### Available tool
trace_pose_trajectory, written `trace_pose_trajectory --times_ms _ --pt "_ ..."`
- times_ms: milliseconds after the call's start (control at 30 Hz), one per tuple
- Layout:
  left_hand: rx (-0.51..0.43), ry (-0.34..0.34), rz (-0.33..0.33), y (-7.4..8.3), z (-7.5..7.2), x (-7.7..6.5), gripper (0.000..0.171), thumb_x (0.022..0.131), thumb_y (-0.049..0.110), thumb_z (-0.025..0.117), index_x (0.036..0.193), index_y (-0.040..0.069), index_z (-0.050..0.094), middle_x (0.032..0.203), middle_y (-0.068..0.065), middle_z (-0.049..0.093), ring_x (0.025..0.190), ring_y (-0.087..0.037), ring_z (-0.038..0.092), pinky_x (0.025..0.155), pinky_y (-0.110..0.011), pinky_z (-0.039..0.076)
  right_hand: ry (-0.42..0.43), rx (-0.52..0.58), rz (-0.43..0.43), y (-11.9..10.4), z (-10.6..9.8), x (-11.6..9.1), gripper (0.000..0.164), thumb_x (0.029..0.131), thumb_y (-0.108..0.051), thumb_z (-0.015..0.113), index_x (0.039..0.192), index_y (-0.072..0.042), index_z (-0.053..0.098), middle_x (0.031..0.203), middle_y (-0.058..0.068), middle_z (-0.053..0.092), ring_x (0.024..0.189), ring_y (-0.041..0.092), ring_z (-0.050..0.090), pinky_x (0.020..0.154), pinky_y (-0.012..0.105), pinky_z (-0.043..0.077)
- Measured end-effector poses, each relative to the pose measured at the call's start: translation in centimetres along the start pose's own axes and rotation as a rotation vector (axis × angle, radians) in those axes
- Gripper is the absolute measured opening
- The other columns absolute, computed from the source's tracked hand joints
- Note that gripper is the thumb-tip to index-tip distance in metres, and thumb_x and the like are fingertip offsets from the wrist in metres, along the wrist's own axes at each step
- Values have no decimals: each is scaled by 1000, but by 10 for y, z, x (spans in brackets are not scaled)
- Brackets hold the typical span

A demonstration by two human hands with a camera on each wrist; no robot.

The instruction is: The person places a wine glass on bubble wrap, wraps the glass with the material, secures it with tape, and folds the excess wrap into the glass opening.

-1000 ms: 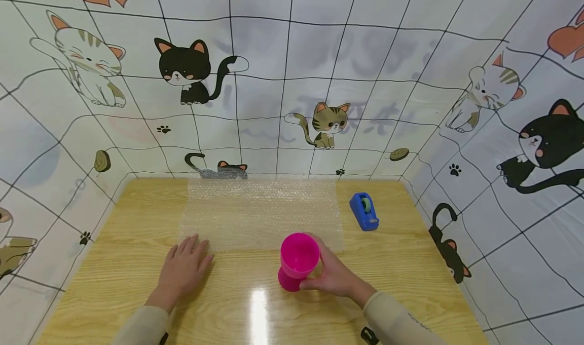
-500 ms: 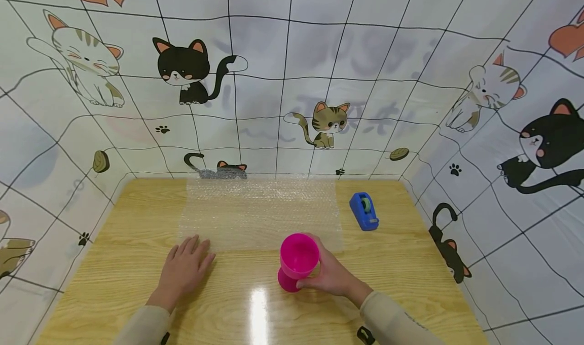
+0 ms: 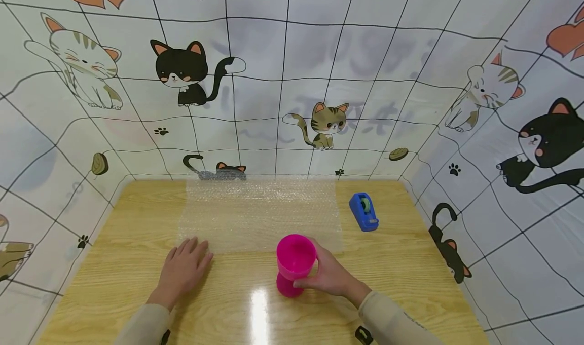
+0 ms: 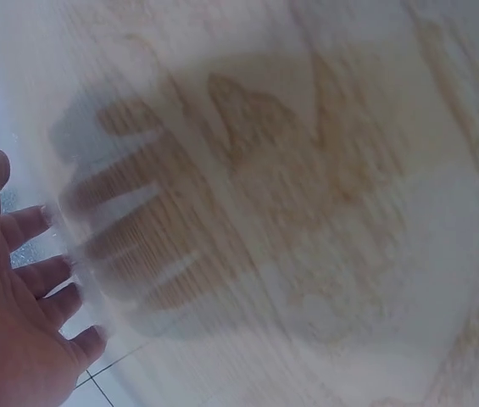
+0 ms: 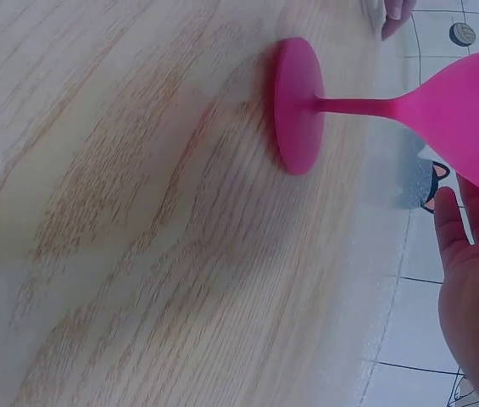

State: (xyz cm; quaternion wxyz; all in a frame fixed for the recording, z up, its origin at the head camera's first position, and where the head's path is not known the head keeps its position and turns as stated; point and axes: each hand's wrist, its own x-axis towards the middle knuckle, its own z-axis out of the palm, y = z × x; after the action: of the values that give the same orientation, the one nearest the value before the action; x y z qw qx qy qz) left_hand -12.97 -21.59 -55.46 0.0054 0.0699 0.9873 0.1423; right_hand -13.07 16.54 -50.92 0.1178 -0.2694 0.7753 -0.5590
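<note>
A bright pink goblet (image 3: pixel 295 258) stands upright at the front middle of the table, its mouth facing up. My right hand (image 3: pixel 335 274) holds it by the bowl from the right side, thumb in front and fingers behind. In the right wrist view the thin stem (image 5: pixel 356 107) and round foot (image 5: pixel 298 106) show below the bowl. My left hand (image 3: pixel 184 269) lies flat at the left with its fingers spread, holding nothing. Its fingertips come right at the near edge of a clear sheet of bubble wrap (image 3: pixel 260 213), which is spread across the back of the table.
A blue tape dispenser (image 3: pixel 363 212) with a roll of tape sits at the right of the bubble wrap. The wooden table (image 3: pixel 392 294) meets a cloth wall (image 3: pixel 260 97) printed with cats at the back and both sides.
My right hand has shifted the goblet slightly left and toward me. The left hand stays in nearly the same spot; the bubble wrap and tape dispenser have not moved.
</note>
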Motion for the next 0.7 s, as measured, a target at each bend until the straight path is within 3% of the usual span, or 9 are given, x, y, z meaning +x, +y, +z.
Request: trace_pose_trajectory --times_ms 300,500,700 --pt "-52 34 -13 1 -3 6 41 102 35 47 131 8 59 138 -23 52 131 -44 44 102 -69 33 22 -14 95 -4 -4 0 80 75 -24 85 141 -27 40 133 -7 56 123 19 54 107 46 43" --pt "-56 40 -54 -1 -2 11 48 102 30 48 138 -1 47 137 -25 51 128 -46 45 100 -68 36 25 -32 86 -5 -7 1 80 78 -24 82 144 -23 36 134 -2 56 122 23 56 104 38 46" --pt "-12 29 -73 -1 0 15 54 101 29 48 143 -3 40 137 -26 49 126 -49 43 95 -69 38 27 -41 100 -9 -10 2 78 80 -27 81 144 -24 36 133 -3 56 119 20 56 101 42 48"
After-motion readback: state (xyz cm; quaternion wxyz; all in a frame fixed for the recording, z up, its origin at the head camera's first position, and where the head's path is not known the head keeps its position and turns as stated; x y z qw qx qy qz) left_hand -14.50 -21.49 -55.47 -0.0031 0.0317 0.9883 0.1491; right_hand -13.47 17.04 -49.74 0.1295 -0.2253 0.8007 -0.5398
